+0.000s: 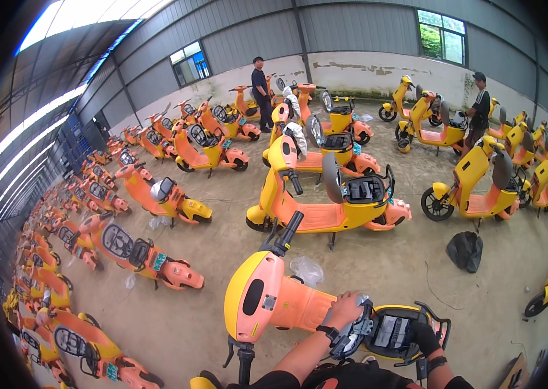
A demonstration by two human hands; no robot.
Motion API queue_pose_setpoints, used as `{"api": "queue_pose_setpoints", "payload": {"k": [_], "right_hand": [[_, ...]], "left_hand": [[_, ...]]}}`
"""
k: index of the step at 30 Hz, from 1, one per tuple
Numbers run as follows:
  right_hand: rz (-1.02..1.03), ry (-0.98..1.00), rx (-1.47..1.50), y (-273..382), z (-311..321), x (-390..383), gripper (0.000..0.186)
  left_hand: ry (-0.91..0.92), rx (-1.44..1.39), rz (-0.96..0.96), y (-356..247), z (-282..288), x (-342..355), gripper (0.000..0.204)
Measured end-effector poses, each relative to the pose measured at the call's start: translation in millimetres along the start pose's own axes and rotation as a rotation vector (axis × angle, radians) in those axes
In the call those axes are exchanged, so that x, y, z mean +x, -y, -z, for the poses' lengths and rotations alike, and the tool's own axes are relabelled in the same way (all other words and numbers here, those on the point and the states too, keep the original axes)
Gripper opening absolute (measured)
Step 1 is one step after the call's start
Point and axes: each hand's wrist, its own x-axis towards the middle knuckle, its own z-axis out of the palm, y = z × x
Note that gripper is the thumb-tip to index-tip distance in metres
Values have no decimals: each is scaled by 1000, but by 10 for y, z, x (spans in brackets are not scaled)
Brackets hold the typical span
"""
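A yellow and salmon-pink electric scooter (300,305) stands right in front of me, its handlebar to the left. Its seat (353,334) is tipped up on its hinge, and my left hand (344,311), with a black band at the wrist, is closed over the seat's upper edge. Behind it lies the uncovered black storage compartment (384,332), with grey packed items inside. My right hand (424,336), in a black glove, is at the compartment's right side; its fingers are hidden against the dark interior.
Another scooter (306,214) with its seat raised stands just beyond. Rows of scooters (102,191) fill the left. Clear plastic (306,271) and a black bag (465,251) lie on the concrete. Two people stand farther off, one in dark clothes (261,91), one in a cap (480,107).
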Motion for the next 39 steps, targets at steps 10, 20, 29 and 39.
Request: {"api": "queue_pose_setpoints", "payload": {"k": [10, 20, 29, 39], "right_hand": [[-312, -334, 597, 206, 513, 213, 20], [-401, -267, 1245, -205, -22, 119, 8], [-193, -136, 398, -383, 184, 38, 22], [-215, -106, -70, 132, 810, 52, 29]], "left_hand": [[13, -29, 1, 100, -121, 77, 58], [44, -12, 26, 39, -60, 59, 59], [73, 17, 33, 27, -68, 74, 57], [29, -12, 6, 89, -91, 97, 56]]}}
